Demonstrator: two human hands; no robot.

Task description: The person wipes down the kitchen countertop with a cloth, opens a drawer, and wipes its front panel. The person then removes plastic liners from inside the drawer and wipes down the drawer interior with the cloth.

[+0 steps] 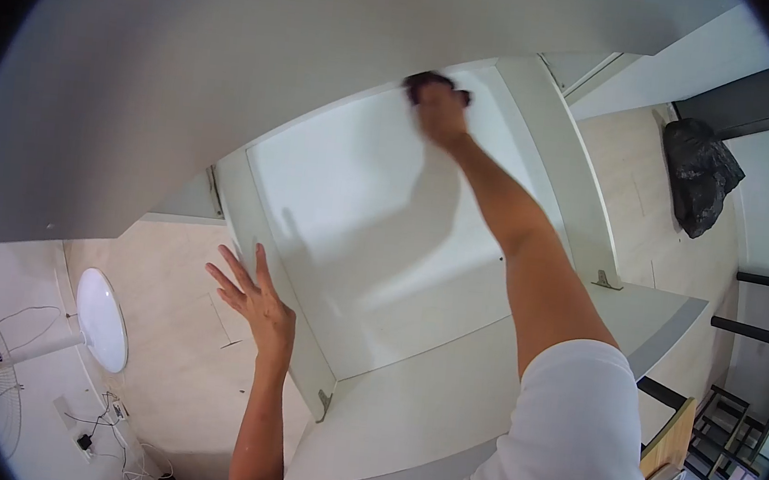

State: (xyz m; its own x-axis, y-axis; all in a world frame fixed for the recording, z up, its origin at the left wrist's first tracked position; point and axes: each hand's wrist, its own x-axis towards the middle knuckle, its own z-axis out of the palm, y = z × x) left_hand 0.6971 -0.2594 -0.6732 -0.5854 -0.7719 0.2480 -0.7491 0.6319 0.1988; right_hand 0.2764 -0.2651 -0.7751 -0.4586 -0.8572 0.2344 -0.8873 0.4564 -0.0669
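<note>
A wide white drawer (559, 155) stands pulled out below a grey-white cabinet top. At its far end, toward the right corner, my right hand (440, 120) is closed on a dark cloth (426, 81) against the white bottom; hand and cloth are blurred by motion. My right arm reaches across the drawer's front and casts a shadow inside. Beside the drawer's left wall, my left hand (259, 307) has its fingers spread and holds nothing. Whether its fingertips touch the wall I cannot tell.
A white standing fan (104, 319) is at left, near a socket with cables (92, 439). A black plastic bag (698, 178) lies on the floor at right. Black-framed stools (757, 308) and a wooden-edged table (669, 439) stand lower right. The cabinet top (188, 64) overhangs the drawer's far end.
</note>
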